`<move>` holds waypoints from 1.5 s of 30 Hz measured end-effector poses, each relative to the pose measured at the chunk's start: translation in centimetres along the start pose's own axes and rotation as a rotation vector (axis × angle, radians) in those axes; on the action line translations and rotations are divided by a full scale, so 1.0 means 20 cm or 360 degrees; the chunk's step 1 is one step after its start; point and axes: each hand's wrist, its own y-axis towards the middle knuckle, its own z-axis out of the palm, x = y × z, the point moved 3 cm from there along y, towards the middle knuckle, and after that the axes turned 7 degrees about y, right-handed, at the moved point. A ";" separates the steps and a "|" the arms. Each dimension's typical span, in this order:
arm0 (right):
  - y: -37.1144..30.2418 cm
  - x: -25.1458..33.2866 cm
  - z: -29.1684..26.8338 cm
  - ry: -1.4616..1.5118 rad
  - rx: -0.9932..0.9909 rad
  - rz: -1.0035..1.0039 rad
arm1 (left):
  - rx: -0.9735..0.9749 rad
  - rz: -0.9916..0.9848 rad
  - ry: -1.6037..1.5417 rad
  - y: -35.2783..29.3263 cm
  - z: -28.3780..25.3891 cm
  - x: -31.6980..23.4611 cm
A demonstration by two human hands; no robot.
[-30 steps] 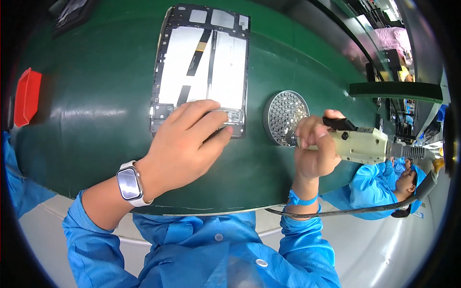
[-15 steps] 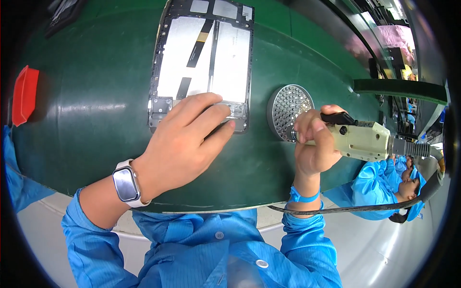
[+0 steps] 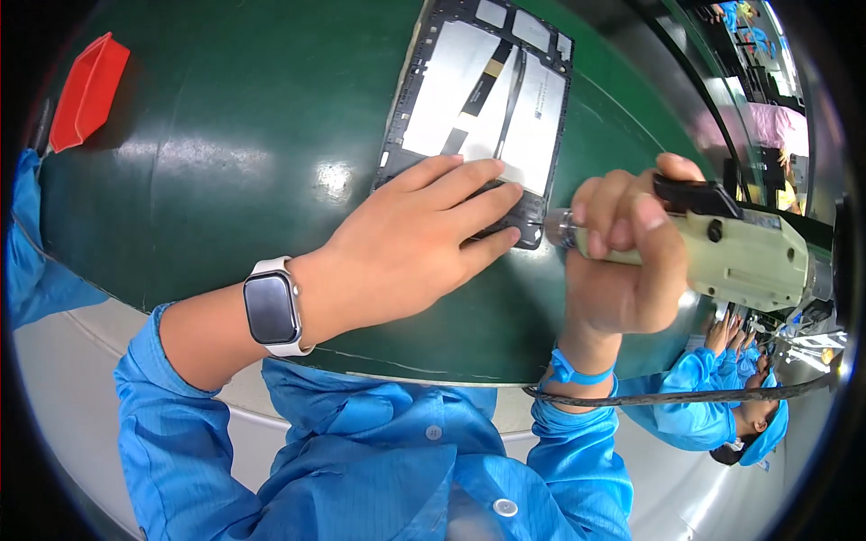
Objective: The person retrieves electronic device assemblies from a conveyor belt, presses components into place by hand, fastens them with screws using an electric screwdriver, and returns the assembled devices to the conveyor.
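Note:
An opened tablet housing (image 3: 537,122) lies on the green table, with a black frame, a silvery plate and dark ribbon cables showing. Across its lower end my left hand (image 3: 433,225) rests with the fingers stretched out, covering part of that end. My right hand (image 3: 631,243) is wrapped around a pale green electric screwdriver (image 3: 744,257) with a black lever. The screwdriver points left, its front end beside the tablet's lower right corner; whether the bit touches anything, I cannot tell.
A red plastic bin (image 3: 90,90) stands at the far left of the green table (image 3: 244,171). A dark cable (image 3: 686,395) runs past my right wrist. Co-workers in blue (image 3: 686,410) sit at the right, and a blue sleeve (image 3: 25,234) shows at the left edge.
The screwdriver in my right hand has come up from the round metal screw dish, which no longer shows. In the picture, tablet and left hand lie further right; the bin shifted too, so the view turned.

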 end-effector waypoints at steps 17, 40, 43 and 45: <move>-0.08 -0.07 0.03 -0.0069 -0.0029 0.0130 | -0.0010 0.0008 -0.0240 -0.01 0.00 0.05; -0.03 0.11 -0.40 -0.0079 -0.0328 -0.0256 | -0.0145 -0.0287 -0.0123 0.03 -0.02 -0.08; -0.03 0.09 -0.41 -0.0134 -0.0351 -0.0241 | -0.0118 -0.0391 0.0043 0.04 -0.01 -0.14; -0.02 0.09 -0.41 -0.0149 -0.0340 -0.0255 | -0.0030 -0.0326 0.0619 0.07 0.00 -0.20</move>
